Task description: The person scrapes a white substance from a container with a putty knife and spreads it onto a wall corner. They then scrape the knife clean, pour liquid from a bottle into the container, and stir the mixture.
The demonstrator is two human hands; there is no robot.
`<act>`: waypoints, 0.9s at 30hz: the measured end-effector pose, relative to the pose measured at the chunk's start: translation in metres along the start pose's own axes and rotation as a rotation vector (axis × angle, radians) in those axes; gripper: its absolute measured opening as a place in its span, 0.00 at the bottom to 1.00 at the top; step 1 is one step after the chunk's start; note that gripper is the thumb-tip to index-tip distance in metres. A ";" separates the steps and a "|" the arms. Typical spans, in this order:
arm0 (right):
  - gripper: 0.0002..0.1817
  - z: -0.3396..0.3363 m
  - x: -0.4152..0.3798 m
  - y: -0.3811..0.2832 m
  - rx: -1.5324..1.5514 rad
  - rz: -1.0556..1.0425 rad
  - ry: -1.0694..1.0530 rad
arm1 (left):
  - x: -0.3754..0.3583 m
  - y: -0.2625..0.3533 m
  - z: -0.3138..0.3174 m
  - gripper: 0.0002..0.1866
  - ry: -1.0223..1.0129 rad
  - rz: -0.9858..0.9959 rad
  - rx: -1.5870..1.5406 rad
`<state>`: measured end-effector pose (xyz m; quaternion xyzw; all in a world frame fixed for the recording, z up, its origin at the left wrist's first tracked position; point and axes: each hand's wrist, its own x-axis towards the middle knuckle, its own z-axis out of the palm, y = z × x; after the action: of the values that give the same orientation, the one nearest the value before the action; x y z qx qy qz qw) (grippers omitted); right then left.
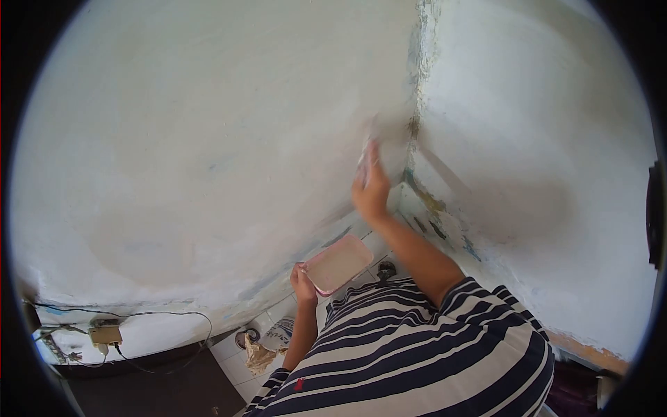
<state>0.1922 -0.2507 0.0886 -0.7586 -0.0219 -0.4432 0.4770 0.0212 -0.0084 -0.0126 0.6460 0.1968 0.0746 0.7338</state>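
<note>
My left hand grips the near left edge of a pink-rimmed tray with a pale, whitish surface inside. My right hand is raised in front of the left wall, close to the corner, with its fingers closed round a pale flat tool that is blurred by motion. The tool's tip is at or very near the wall; whether it touches cannot be made out. Rough, patchy plaster runs down the corner where the two walls meet.
Pale walls stand ahead and to the right. A socket box with cables hangs low left, above a dark surface. On the tiled floor lie a printed bag and crumpled brown material.
</note>
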 end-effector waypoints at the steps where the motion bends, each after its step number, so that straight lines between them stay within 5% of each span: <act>1: 0.35 -0.005 -0.028 -0.016 0.060 -0.032 -0.078 | -0.002 -0.001 -0.001 0.10 -0.012 -0.007 0.004; 4: 0.33 -0.046 -0.069 -0.029 0.243 0.024 -0.366 | -0.001 0.002 0.000 0.10 -0.008 -0.034 -0.009; 11: 0.34 -0.073 0.049 0.027 -0.070 0.110 0.131 | -0.008 0.006 -0.003 0.10 -0.010 -0.009 0.014; 13: 0.35 -0.056 0.054 0.022 0.034 0.423 -0.061 | -0.005 0.002 -0.002 0.10 -0.001 -0.009 0.046; 17: 0.33 -0.022 -0.041 -0.024 0.143 0.048 -0.135 | -0.001 -0.006 -0.009 0.10 0.017 0.013 0.070; 19: 0.28 -0.044 -0.087 -0.045 0.317 0.263 -0.506 | -0.002 -0.006 -0.013 0.14 -0.061 -0.010 0.083; 22: 0.21 -0.056 -0.106 -0.041 0.419 0.259 -0.494 | 0.000 0.000 -0.019 0.13 -0.071 -0.015 0.119; 24: 0.19 -0.078 -0.095 -0.033 0.654 0.926 -0.581 | -0.002 0.007 -0.022 0.13 -0.063 0.006 0.114; 26: 0.18 -0.091 -0.088 -0.029 1.157 1.103 -0.263 | -0.004 0.019 -0.027 0.12 -0.056 0.018 0.110; 27: 0.18 -0.100 -0.082 -0.037 1.148 1.115 -0.274 | -0.004 0.025 -0.030 0.12 -0.075 -0.020 0.106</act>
<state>0.0602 -0.2728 0.0729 -0.3426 0.0771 0.0365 0.9356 0.0094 0.0220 0.0102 0.6843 0.1792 0.0327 0.7060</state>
